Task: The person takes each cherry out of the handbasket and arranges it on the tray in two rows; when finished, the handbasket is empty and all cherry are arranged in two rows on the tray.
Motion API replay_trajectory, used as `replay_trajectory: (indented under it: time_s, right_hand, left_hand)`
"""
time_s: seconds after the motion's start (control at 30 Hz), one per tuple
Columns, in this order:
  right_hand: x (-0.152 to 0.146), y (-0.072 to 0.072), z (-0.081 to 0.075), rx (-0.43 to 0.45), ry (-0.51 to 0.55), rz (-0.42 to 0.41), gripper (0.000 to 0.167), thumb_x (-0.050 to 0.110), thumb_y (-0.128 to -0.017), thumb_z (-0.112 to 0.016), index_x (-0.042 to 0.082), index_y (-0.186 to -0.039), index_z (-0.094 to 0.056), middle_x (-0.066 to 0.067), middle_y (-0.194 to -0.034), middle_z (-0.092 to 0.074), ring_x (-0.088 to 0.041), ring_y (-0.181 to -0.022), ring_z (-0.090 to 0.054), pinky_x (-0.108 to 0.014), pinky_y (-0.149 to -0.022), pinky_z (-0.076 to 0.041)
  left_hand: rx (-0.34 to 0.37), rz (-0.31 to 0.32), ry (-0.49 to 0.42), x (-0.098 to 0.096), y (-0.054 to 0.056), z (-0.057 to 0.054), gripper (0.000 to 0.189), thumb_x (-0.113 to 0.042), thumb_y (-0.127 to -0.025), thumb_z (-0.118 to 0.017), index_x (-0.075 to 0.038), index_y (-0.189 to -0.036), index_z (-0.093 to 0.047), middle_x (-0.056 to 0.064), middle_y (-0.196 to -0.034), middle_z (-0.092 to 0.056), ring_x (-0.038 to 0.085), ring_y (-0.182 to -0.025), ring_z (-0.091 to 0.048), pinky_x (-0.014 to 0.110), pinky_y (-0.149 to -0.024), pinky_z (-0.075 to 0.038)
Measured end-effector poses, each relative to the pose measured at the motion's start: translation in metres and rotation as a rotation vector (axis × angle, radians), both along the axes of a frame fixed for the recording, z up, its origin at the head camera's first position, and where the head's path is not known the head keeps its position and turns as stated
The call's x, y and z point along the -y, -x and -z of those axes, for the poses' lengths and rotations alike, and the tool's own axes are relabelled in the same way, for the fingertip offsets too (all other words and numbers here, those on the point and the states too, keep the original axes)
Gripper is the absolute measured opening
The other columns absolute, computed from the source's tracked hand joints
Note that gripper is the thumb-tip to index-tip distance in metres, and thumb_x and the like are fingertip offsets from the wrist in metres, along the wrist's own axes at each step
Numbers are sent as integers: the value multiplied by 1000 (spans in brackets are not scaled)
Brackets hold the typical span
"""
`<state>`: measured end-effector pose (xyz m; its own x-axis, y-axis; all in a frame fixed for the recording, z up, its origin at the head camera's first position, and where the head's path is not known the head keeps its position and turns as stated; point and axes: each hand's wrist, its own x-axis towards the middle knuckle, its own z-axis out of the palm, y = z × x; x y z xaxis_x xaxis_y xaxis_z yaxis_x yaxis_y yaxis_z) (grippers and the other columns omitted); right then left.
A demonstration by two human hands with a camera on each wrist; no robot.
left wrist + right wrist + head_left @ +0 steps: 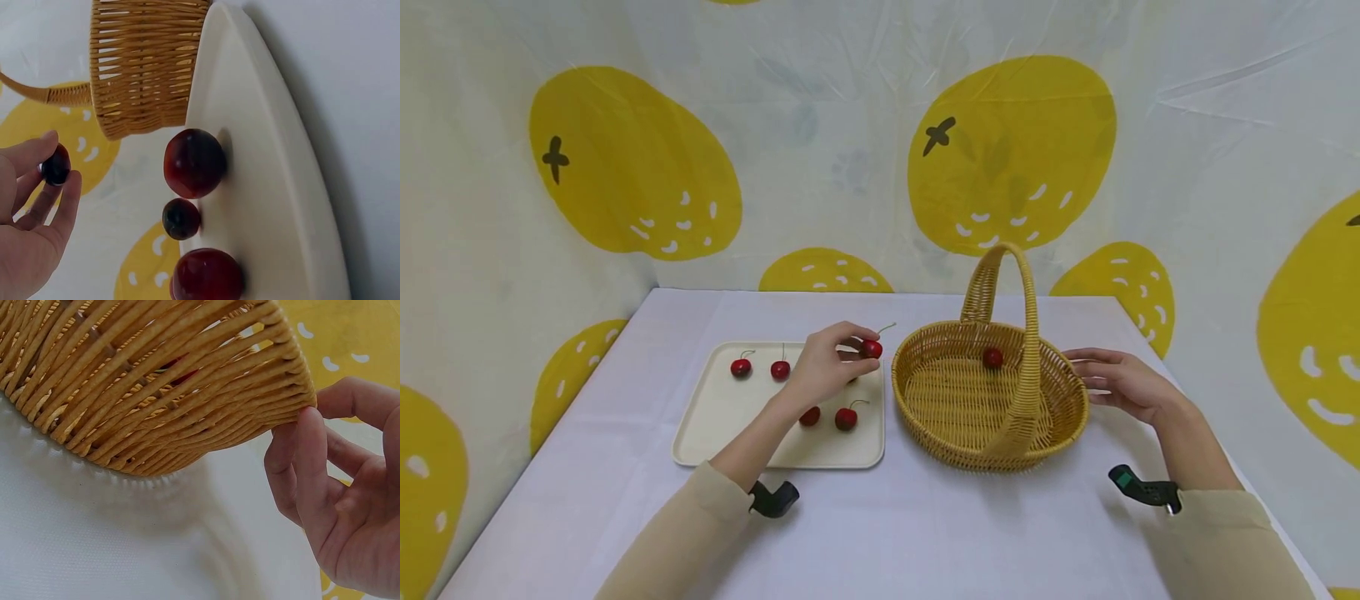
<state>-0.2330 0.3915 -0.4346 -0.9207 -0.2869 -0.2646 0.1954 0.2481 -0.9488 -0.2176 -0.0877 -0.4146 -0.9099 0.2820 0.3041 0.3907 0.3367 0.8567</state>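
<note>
My left hand point(826, 367) is above the right side of a cream tray point(715, 429), pinching a dark red cherry point(871, 349) with its stem pointing up to the right. Several more cherries point(741, 367) lie on the tray, some partly hidden by the hand and arm. Right of the tray stands an oval wicker basket point(917, 429) with a tall arched handle point(1028, 350). Inside it, near the back wall, lies one cherry point(992, 358). The fingertips of my right hand point(1127, 385) touch the basket's right outer side near the rim, fingers loosely extended.
A white cloth covers the table point(925, 533). Behind and at the sides hangs a pale curtain point(820, 167) printed with big yellow fruit. A black wrist mount point(773, 500) shows at the left wrist, and another mount point(1144, 487) at the right.
</note>
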Motion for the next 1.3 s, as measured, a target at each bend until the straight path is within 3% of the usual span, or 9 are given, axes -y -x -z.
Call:
replay_trajectory:
  time_s: [0.17, 0.6, 0.8, 1.0, 1.17, 1.3]
  right_hand:
    - [1, 0, 0, -6, -5, -13, 52, 20, -107, -57, -8, -149, -41, 7, -113, -71, -14, -101, -70, -33, -83, -59]
    - [1, -2, -1, -9, 6, -15, 43, 20, -107, -58, -1, -143, -52, 6, -113, -71, -14, -101, -70, -34, -84, -59]
    - [0, 0, -1, -5, 15, -20, 42, 19, -107, -58, -2, -143, -51, 6, -114, -72, -14, -101, -70, -34, -84, -59]
    - [-1, 1, 0, 0, 25, -19, 44, 18, -107, -58, -2, -144, -50, 5, -114, -72, -14, -101, -70, -33, -84, -59]
    - [0, 1, 1, 2, 25, -17, 44, 19, -107, -58, -2, -144, -50, 6, -114, -71, -14, -102, -70, -34, -85, -59]
    - [0, 1, 1, -8, 24, -20, 43, 19, -107, -58, -2, -143, -50, 6, -114, -71, -14, -102, -70, -34, -85, -59]
  left_hand:
    - [52, -52, 10, 11, -6, 1, 36, -7, -85, -85, -9, -118, -72, 4, -109, -70, 22, -98, -72, 28, -84, -58]
    - [107, -102, -31, 34, -21, -2, 34, -8, -85, -86, -10, -117, -73, 7, -106, -70, 24, -91, -73, 31, -82, -59]
    - [73, -142, 53, 48, -27, -5, 33, -10, -86, -85, -11, -116, -72, 3, -107, -71, 23, -96, -70, 33, -86, -58]
    - [100, -166, 84, 61, -31, -6, 34, -13, -86, -85, -12, -117, -71, 3, -107, -71, 27, -99, -70, 36, -85, -59]
    - [85, -194, 123, 72, -36, -2, 34, -13, -84, -87, -13, -115, -73, 4, -107, -73, 29, -95, -70, 36, -79, -59]
    - [78, -213, 154, 80, -39, 2, 32, -10, -84, -87, -11, -112, -73, 3, -106, -72, 27, -95, -68, 37, -85, -58]
